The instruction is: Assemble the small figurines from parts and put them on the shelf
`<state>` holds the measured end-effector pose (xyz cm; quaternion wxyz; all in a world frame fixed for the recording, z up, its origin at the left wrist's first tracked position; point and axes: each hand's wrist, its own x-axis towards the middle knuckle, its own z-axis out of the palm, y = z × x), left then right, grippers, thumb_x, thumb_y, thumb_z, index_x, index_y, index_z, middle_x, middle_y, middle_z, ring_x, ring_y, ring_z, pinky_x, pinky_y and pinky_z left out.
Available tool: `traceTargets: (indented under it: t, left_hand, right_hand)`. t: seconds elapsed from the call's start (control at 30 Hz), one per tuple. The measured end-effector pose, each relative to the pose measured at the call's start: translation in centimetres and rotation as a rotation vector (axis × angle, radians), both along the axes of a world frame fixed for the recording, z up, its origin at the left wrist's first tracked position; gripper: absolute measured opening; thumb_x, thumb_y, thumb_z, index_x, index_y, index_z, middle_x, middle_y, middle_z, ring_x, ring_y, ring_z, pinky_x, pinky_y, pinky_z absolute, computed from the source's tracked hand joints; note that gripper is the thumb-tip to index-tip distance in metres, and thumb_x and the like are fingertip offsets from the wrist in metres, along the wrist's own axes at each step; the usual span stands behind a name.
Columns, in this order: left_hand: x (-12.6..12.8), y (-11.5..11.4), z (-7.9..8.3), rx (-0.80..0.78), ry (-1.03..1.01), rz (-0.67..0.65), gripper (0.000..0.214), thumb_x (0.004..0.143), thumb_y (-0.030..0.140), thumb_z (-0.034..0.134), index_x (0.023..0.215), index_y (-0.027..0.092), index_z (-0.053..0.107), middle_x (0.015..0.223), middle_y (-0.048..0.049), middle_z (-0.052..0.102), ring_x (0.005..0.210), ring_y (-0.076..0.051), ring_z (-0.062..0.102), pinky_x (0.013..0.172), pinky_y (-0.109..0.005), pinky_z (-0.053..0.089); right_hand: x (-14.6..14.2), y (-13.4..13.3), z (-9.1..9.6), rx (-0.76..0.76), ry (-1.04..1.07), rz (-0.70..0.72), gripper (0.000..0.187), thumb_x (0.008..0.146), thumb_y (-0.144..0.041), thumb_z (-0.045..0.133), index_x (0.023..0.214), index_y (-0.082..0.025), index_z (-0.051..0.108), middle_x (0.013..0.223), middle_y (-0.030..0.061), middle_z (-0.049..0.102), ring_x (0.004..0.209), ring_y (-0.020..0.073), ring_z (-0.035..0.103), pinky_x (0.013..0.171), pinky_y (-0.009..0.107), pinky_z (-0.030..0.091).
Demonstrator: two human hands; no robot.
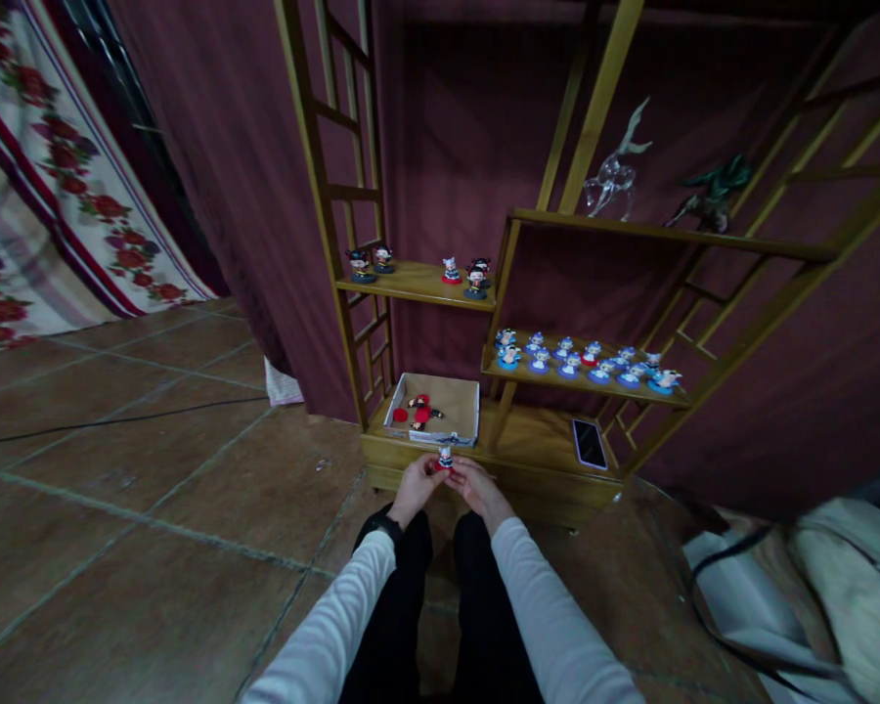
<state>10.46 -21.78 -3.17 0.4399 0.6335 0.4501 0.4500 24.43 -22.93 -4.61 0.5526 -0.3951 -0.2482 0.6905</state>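
Between my fingertips is a small white-headed figurine (445,456) on a red round base, upright in front of the shelf's bottom board. My left hand (415,486) pinches its base from the left, and my right hand (476,483) grips it from the right. Just beyond them stands a shallow open cardboard box (456,393) holding several dark-haired figurines (419,416) and red discs (400,416). On the board above, a similar white figurine (450,271) with a red base stands between pairs of dark-haired figurines (359,266).
Two rows of blue and purple figurines (570,365) fill the right middle board. A phone (590,444) lies on the bottom board. Higher up stand a clear deer ornament (616,176) and a dark green statuette (719,191). A pale bag (851,567) sits at right; a cable (117,420) crosses the floor.
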Motion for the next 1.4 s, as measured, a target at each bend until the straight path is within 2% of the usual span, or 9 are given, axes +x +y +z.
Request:
traceTargets:
  t: [0.27,0.63,0.93,1.17,1.4]
  left_hand:
    - [-0.1,0.3,-0.5,0.015,0.023,-0.029,0.028,0.064,0.026,0.064,0.09,0.016,0.06,0.072,-0.0005,0.063,0.065,-0.013,0.057,0.064,-0.025,0.044]
    - [0.0,0.1,0.0,-0.011,0.033,0.019,0.026,0.064,0.026,0.063,0.088,0.015,0.063,0.074,-0.0024,0.065,0.068,-0.015,0.058,0.068,-0.026,0.044]
    - [-0.1,0.5,-0.5,0.004,-0.011,-0.005,0.02,0.066,0.024,0.06,0.084,0.015,0.063,0.074,-0.0033,0.065,0.067,-0.014,0.057,0.066,-0.026,0.045]
    - [-0.1,0.2,0.3,-0.205,-0.156,-0.004,0.027,0.062,0.032,0.065,0.08,0.012,0.06,0.06,-0.0007,0.061,0.05,-0.01,0.054,0.051,-0.022,0.041]
    - [-0.2,-0.1,0.9,-0.32,-0.198,0.008,0.032,0.06,0.036,0.067,0.08,0.012,0.06,0.058,-0.0003,0.06,0.049,-0.01,0.054,0.048,-0.021,0.037]
  right_hand:
    - [0.0,0.1,0.0,-0.003,-0.007,0.02,0.032,0.057,-0.024,0.074,0.085,-0.017,0.062,0.085,0.005,0.069,0.077,0.0159,0.064,0.073,0.029,0.048]
    - [-0.2,0.0,0.2,-0.041,-0.028,-0.022,0.026,0.059,-0.021,0.07,0.083,-0.018,0.061,0.072,0.0015,0.069,0.065,0.0131,0.063,0.071,0.03,0.049]
    - [-0.2,-0.2,0.5,-0.026,-0.029,-0.022,0.023,0.059,-0.015,0.066,0.081,-0.017,0.061,0.077,0.0019,0.068,0.069,0.0126,0.063,0.072,0.028,0.049]
    - [-0.3,-0.5,0.9,-0.002,-0.038,-0.011,0.027,0.057,-0.014,0.068,0.083,-0.017,0.062,0.081,0.0025,0.069,0.074,0.0138,0.064,0.073,0.027,0.049]
    - [-0.4,-0.6,1.4,0.02,-0.023,0.015,0.024,0.058,-0.016,0.067,0.081,-0.017,0.064,0.085,0.0045,0.069,0.076,0.0151,0.064,0.072,0.027,0.049]
